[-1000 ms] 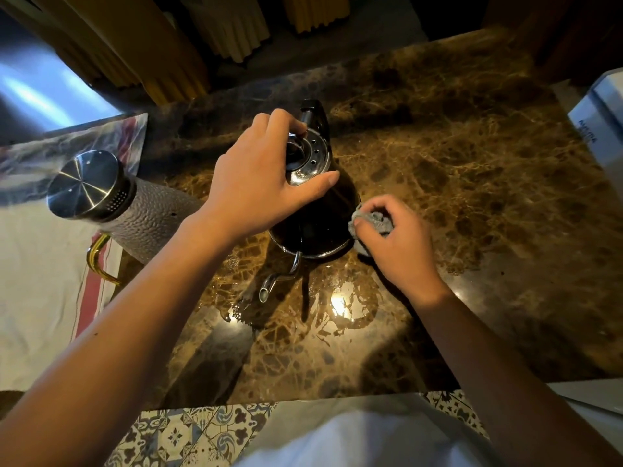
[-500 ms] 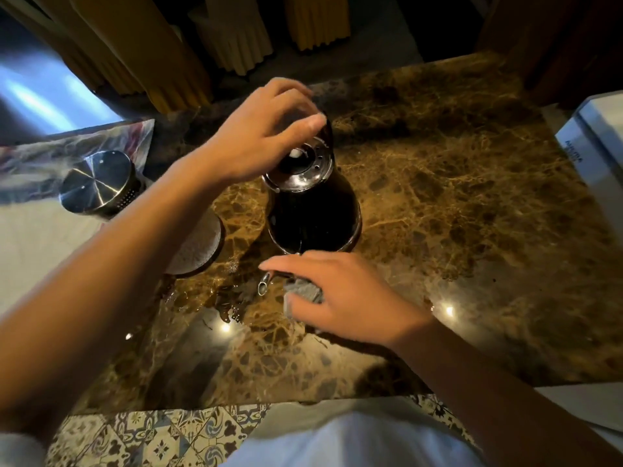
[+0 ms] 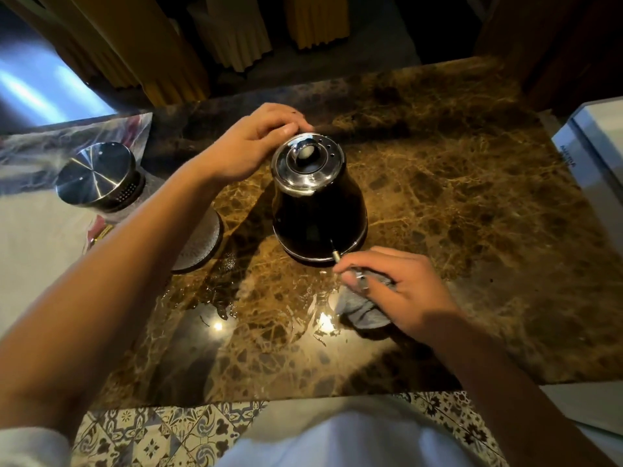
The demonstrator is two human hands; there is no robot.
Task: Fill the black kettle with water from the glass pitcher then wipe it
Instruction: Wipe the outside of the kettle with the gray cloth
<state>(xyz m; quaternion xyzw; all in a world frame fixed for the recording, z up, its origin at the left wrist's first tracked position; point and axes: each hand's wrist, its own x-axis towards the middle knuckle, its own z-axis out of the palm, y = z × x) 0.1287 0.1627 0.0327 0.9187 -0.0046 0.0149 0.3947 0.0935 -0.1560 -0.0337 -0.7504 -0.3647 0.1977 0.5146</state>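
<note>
The black kettle (image 3: 318,210) with a shiny steel lid stands upright on the brown marble counter (image 3: 472,237). Its thin spout points toward me. My left hand (image 3: 249,146) curls around the kettle's far upper side, where the handle lies hidden behind it. My right hand (image 3: 401,291) holds a grey cloth (image 3: 364,311) bunched around the spout's tip, just in front of the kettle's base. The glass pitcher (image 3: 101,180), textured with a steel lid, sits to the left, partly behind my left forearm.
Water lies pooled on the counter (image 3: 215,294) in front of the pitcher and kettle. A white towel with a red stripe (image 3: 37,237) covers the left side. A white box (image 3: 593,153) stands at the right edge. Yellow chairs stand beyond the counter.
My left hand has shifted from above the lid to the kettle's far side. My right hand with the cloth has moved from in front of the kettle's base onto the spout tip.
</note>
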